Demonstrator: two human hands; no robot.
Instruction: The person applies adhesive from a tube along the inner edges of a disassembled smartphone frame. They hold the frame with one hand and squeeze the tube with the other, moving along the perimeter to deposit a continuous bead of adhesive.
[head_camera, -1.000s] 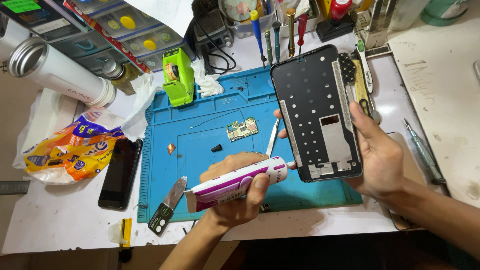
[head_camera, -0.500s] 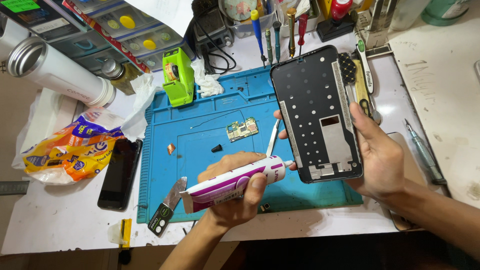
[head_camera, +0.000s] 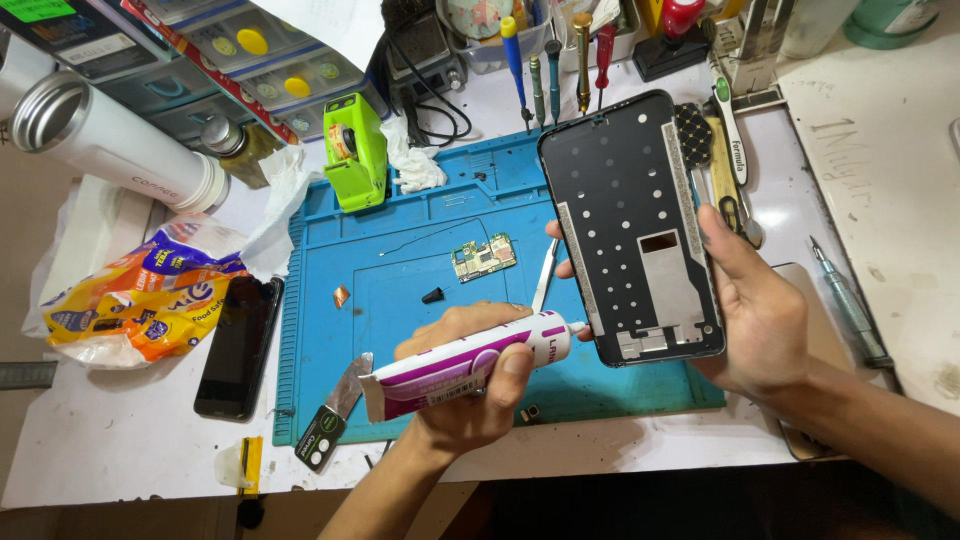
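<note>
I work at a white tabletop (head_camera: 130, 460), scuffed and stained, lit brightly from above. A blue mat (head_camera: 400, 300) covers its middle. Plastic drawer boxes (head_camera: 200, 50) stand along the far edge at my left. Below the near edge, the floor lies in deep shadow.

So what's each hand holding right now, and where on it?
The left hand grips a glue tube around its middle. The right hand holds a phone frame by its lower right edge.
</note>
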